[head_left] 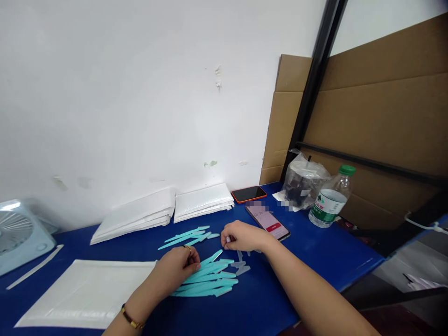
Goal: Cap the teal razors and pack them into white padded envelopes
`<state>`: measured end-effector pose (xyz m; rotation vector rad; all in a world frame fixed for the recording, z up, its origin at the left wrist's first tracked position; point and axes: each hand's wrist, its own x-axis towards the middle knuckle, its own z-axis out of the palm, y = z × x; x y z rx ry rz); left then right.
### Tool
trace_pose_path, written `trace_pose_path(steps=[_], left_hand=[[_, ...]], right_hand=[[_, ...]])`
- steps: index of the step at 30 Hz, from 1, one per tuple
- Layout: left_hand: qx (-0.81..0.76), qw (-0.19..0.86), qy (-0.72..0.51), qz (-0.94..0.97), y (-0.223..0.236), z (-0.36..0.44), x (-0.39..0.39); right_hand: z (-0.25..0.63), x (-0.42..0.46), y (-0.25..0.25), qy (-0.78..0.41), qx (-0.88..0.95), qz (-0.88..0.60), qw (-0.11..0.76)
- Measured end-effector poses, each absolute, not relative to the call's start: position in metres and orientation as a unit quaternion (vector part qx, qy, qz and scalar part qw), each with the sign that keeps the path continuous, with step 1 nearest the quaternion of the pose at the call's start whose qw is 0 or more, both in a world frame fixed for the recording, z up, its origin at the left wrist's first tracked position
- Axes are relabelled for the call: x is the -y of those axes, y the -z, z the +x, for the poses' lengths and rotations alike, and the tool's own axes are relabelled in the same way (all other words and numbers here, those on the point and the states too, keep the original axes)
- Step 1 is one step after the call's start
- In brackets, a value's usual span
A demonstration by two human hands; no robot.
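Note:
Several teal eyebrow razors (210, 279) lie fanned out side by side on the blue tabletop, with their blade ends to the right. My left hand (178, 266) is closed, thumb and fingers pinched at the handle of a razor on the left side of this fan. Just beyond it, a smaller group of teal razors (185, 236) lies loosely together. My right hand (240, 235) hovers near the blade ends with its fingertips pinched; what they hold is too small to name. Below it are scattered several translucent blade caps (241, 269).
A white padded mailer (94, 294) lies at left, and two stacks of mailers (205, 201) rest against the wall. Two phones, one with a lit screen (268, 221), are beyond my right hand. A water bottle (329, 200), a bagged cup (301, 182) and a fan (23, 235) stand around.

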<state>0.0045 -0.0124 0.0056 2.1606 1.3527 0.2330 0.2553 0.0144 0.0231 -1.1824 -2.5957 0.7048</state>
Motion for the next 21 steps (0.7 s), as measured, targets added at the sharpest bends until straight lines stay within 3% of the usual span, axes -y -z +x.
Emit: trace_pose_path(steps=[8, 14, 21], left_hand=[[-0.530, 0.290, -0.058, 0.794, -0.014, 0.003, 0.020], [-0.530, 0.321, -0.068, 0.782, -0.016, 0.000, 0.020], [-0.499, 0.408, -0.202, 0.737, -0.016, -0.003, 0.014]], right_hand=[[0.268, -0.009, -0.028, -0.242, 0.886, -0.396, -0.005], [0.253, -0.007, -0.026, -0.208, 0.891, -0.400, 0.053], [0.248, -0.010, -0.029, -0.245, 0.855, -0.422, 0.177]])
